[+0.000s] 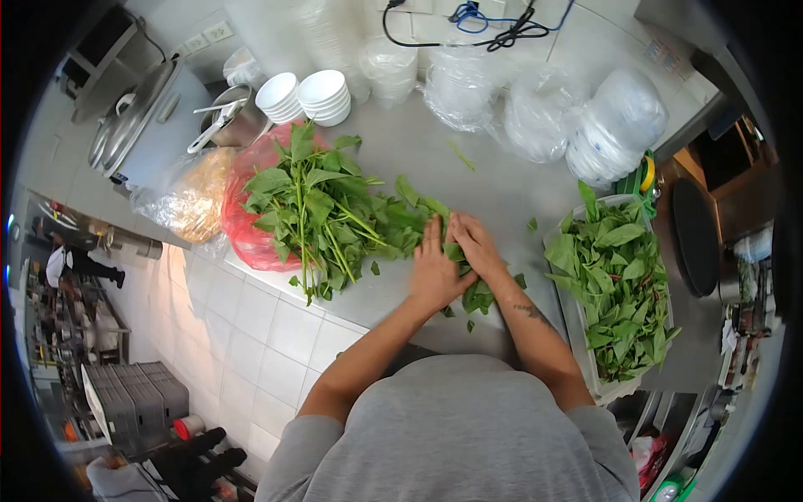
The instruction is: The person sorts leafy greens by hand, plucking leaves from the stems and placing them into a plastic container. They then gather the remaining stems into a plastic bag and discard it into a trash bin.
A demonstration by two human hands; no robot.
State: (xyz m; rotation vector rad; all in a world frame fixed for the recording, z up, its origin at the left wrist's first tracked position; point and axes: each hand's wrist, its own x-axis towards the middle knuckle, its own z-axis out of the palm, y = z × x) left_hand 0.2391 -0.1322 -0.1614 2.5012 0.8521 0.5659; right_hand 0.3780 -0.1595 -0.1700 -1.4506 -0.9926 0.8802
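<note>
My left hand [436,272] and my right hand [475,244] come together over a clump of leafy greens [410,219] on the steel table. The left fingers curl over the leaves, and the right fingers press in close beside them. Leaves stick out between and below my hands; the fingertips are partly hidden. Just left of them lies a large heap of leafy stems [322,205], partly on a red plastic bag [244,238]. To the right, a pale plastic tub [571,322] is heaped with loose green leaves [619,276].
White bowls [324,94], a metal pot [242,125] and bagged plastic containers [458,88] line the back. A clear bag of yellowish food [196,197] sits left, beside a large lidded container [146,121]. Leaf scraps dot the steel table [502,188]. Other people appear at the lower left.
</note>
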